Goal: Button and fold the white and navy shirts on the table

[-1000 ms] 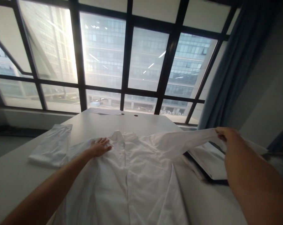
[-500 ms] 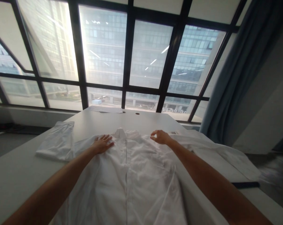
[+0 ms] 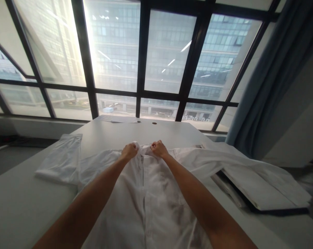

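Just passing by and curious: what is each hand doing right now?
Left hand: closed on the collar of the white shirt.
Right hand: closed on the same collar, other side.

A wide window (image 3: 146,55) with dark frames fills the far wall, showing glass office buildings in bright daylight. A blue-grey curtain (image 3: 270,79) hangs at the right beside a pale wall (image 3: 302,117). The white desk (image 3: 16,207) stretches toward the sill.

Thin white cloth shirt (image 3: 151,193), smooth matt table (image 3: 125,133).
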Available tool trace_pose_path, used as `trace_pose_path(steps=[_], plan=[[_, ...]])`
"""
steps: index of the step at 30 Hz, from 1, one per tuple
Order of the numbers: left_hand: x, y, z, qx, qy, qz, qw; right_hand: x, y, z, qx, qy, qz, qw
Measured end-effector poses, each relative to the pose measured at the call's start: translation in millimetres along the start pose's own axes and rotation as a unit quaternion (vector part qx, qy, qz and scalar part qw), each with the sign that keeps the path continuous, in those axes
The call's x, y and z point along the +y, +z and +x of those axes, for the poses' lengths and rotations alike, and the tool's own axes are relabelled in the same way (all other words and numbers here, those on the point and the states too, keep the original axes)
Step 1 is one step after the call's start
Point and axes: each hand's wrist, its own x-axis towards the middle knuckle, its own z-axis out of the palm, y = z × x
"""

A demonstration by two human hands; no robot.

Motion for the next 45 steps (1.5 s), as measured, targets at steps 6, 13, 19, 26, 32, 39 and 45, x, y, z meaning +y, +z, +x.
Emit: trace_pose_path(steps=[6, 13, 19, 26, 32, 39, 45], plan=[[-22, -6.3, -17, -0.072, 0.08, -0.284, 0.953, 5, -20, -33, -0.035, 0.068, -0.041, 0.996], [-28, -13.1, -49, -0.161, 0.112, -0.403, 0.894, 0, -18, -53, 0.034, -0.028, -0.106, 0.993], [-23, -8.6, -63, -0.051, 0.158, -0.245, 0.955, 4, -16, -53, -0.05, -0.115, 0.015, 0.992], [-12, -18.3, -81, -0.085, 0.336, -0.082, 0.934, -10, -29, -55, -0.031, -0.279, 0.301, 0.911], [-4, -26.4, -91, 0.011, 0.33, -0.148, 0.932, -20, -23, -53, 0.026, -0.25, 0.338, 0.907], [11, -17.1, -95, 0.116, 0.215, -0.298, 0.923, -18, -20, -49, -0.007, -0.192, 0.396, 0.898], [7, -20.0, -89, 0.02, 0.15, -0.454, 0.878, -15, -21, -46, -0.033, -0.126, 0.482, 0.867]])
